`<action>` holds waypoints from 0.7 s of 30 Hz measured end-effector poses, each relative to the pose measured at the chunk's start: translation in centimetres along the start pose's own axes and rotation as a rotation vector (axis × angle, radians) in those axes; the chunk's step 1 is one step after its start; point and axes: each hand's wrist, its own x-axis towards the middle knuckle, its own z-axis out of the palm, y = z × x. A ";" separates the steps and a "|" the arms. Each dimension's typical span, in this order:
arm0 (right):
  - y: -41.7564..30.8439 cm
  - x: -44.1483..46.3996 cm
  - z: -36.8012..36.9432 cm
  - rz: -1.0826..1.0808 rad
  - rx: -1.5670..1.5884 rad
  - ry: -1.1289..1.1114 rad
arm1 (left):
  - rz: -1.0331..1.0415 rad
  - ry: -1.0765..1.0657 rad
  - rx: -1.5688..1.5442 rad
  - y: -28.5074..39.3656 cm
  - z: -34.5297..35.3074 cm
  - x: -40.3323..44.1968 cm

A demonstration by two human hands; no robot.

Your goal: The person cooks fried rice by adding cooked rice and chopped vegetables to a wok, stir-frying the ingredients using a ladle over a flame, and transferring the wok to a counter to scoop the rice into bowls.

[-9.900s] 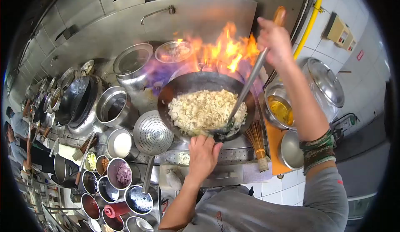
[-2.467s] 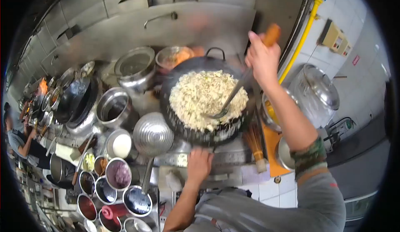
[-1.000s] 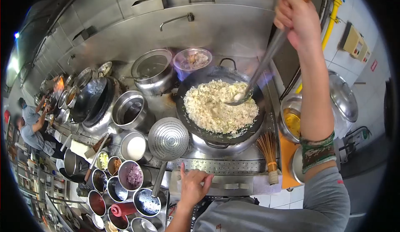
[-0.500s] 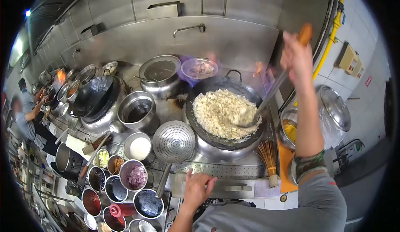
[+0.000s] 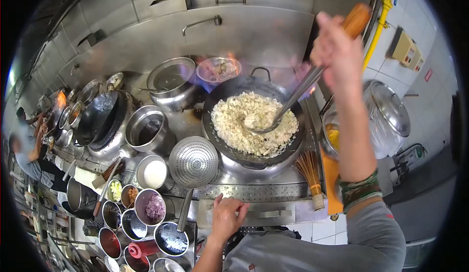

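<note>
Gripping a ladle (image 5: 305,82), the right fingers (image 5: 327,28) hold it in pale, flecked, loose rice (image 5: 229,125); the left fingers (image 5: 218,201) curl half-open.

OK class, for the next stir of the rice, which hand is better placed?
The right, I'd say: the right hand grips the ladle, whose bowl is in the rice in the wok. The left hand holds nothing and hovers near the stove's front edge, short of the wok.
</note>
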 end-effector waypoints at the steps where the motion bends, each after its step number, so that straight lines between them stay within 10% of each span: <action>1: 2.7 -1.3 0.3 0.050 -0.079 0.058 | -0.006 -0.010 0.000 -0.1 0.3 0.0; 7: 13.3 -1.6 -0.5 0.087 -0.068 -0.052 | 0.081 0.058 0.160 0.9 -0.1 1.9; 16: -1.4 3.5 -2.0 -0.024 0.034 -0.052 | 0.051 0.119 0.189 1.6 -1.9 3.7; 21: 11.5 -2.0 -3.9 0.113 0.104 -0.138 | -0.037 0.114 0.119 0.4 -0.5 2.3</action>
